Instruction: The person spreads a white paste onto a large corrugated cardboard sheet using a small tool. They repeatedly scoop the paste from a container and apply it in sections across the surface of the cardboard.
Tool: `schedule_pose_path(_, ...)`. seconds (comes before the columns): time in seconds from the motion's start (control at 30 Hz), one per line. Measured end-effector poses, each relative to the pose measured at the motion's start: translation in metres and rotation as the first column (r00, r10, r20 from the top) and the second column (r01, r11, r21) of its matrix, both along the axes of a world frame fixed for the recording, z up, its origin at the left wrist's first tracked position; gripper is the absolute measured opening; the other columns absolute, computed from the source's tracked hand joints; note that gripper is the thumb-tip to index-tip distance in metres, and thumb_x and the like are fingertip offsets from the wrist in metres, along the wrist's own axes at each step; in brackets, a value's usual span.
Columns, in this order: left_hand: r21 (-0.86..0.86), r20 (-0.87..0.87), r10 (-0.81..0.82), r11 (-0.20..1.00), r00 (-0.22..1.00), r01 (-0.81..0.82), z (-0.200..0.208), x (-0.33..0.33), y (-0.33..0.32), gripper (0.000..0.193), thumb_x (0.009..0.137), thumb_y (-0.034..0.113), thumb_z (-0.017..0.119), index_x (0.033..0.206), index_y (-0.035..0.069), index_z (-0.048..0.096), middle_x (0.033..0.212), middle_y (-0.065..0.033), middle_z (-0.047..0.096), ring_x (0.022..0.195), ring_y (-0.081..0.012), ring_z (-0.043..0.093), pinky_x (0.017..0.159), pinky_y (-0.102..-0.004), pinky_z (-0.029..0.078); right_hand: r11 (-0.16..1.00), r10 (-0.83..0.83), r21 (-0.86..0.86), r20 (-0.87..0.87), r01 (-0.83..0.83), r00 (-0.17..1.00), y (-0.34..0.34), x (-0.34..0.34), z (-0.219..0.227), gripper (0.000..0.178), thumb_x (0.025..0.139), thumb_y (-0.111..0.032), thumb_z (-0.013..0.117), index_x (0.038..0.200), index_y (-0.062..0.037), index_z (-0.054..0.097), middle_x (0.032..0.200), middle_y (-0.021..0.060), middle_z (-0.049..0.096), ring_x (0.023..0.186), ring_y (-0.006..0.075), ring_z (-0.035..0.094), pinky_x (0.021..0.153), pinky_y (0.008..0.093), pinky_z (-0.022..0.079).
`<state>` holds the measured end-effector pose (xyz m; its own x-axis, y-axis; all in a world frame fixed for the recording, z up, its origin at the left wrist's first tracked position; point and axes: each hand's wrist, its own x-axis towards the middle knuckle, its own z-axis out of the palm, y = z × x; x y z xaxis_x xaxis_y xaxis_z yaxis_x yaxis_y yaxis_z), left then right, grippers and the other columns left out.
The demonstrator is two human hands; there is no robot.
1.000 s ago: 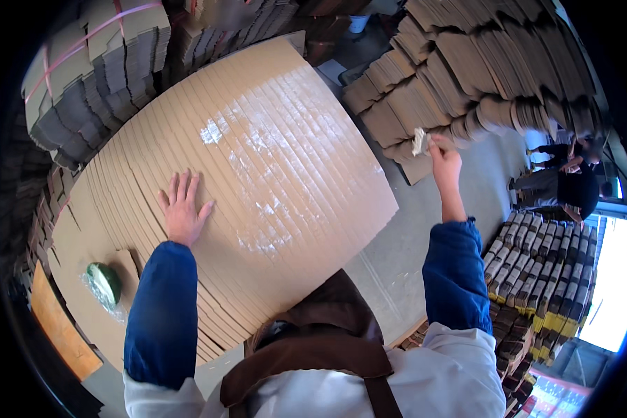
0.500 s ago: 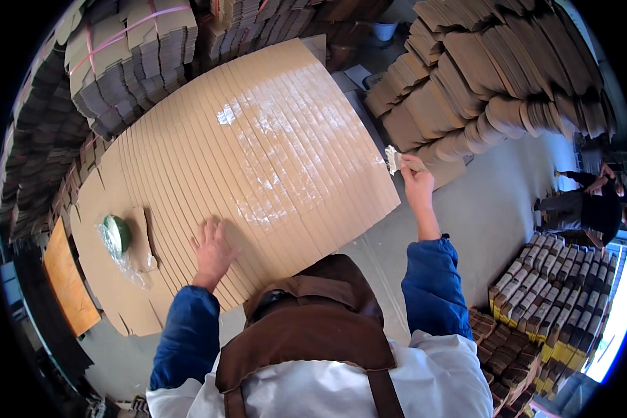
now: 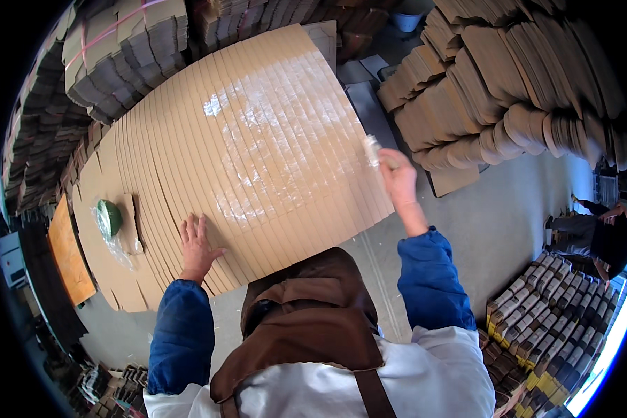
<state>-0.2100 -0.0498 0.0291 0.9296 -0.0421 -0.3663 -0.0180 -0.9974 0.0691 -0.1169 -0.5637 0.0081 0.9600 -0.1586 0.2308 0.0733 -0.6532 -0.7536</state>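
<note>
On fanned tan cardboard sheets (image 3: pixel 143 139), the left half, under a round green bowl (image 3: pixel 110 217) and spread left hand (image 3: pixel 198 252), looks bare, glossy whitish coating (image 3: pixel 265 139) partly covers the right, and the right hand (image 3: pixel 400 184) pinches a pale brush (image 3: pixel 372 150) at the right edge.

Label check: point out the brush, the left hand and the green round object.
Brush (image 3: pixel 372 150), head view: its whitish, blurred end.
Left hand (image 3: pixel 198 253), head view: back of the hand.
Green round object (image 3: pixel 111 217), head view: its green surface.

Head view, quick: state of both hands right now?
Left hand: open, spread on the overlapping cardboard sheets.
Right hand: closed, holding a brush.
</note>
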Motion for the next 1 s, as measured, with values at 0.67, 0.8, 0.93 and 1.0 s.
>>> schedule_pose_path(0.67, -0.04, -0.029, 0.027, 0.999, 0.999, -0.029, 0.008, 0.012, -0.015, 0.111, 0.06, 0.03, 0.093, 0.151, 0.009, 0.034, 0.157, -0.0216, 0.026, 0.144, -0.0441, 0.023, 0.117, -0.0495, 0.031, 0.813, -0.007, -0.58, -0.102, -0.053, 0.995, -0.02, 0.089, -0.03, 0.021, 0.08, -0.008, 0.062, 0.1, -0.0082, 0.067, 0.092, 0.0104, 0.067, 0.093, 0.0331, 0.062, 0.08, 0.044, 0.052)
schedule_pose_path(0.8, 0.013, -0.07, 0.062, 0.998, 0.996, -0.061, 0.016, 0.008, -0.011, 0.111, 0.06, 0.033, 0.093, 0.152, 0.01, 0.034, 0.158, -0.0188, 0.025, 0.145, -0.0433, 0.022, 0.115, -0.0499, 0.034, 0.885, 0.215, -0.431, 0.04, -0.178, 0.976, 0.013, 0.097, -0.009, 0.02, 0.082, -0.008, 0.064, 0.102, -0.0089, 0.067, 0.096, 0.0118, 0.068, 0.096, 0.0326, 0.062, 0.083, 0.0426, 0.052)
schedule_pose_path(0.93, 0.016, -0.027, 0.047, 0.999, 0.999, -0.046, 0.007, 0.007, -0.01, 0.111, 0.059, 0.038, 0.092, 0.151, 0.014, 0.036, 0.157, -0.0159, 0.028, 0.144, -0.0422, 0.026, 0.11, -0.0528, 0.039, 0.781, -0.104, -0.623, -0.208, -0.05, 0.973, -0.005, 0.118, -0.003, 0.02, 0.084, -0.011, 0.067, 0.105, -0.0085, 0.067, 0.098, 0.0118, 0.068, 0.097, 0.0327, 0.063, 0.085, 0.0423, 0.052)
schedule_pose_path(1.0, 0.01, -0.028, 0.08, 0.997, 0.996, -0.079, 0.007, -0.003, 0.004, 0.111, 0.058, 0.04, 0.092, 0.151, 0.015, 0.036, 0.157, -0.0161, 0.028, 0.144, -0.042, 0.026, 0.111, -0.0529, 0.038, 0.834, -0.011, -0.55, -0.076, -0.033, 0.997, 0.026, 0.121, 0.016, 0.018, 0.088, -0.014, 0.065, 0.105, -0.0082, 0.068, 0.098, 0.0148, 0.068, 0.095, 0.0351, 0.064, 0.084, 0.045, 0.052)
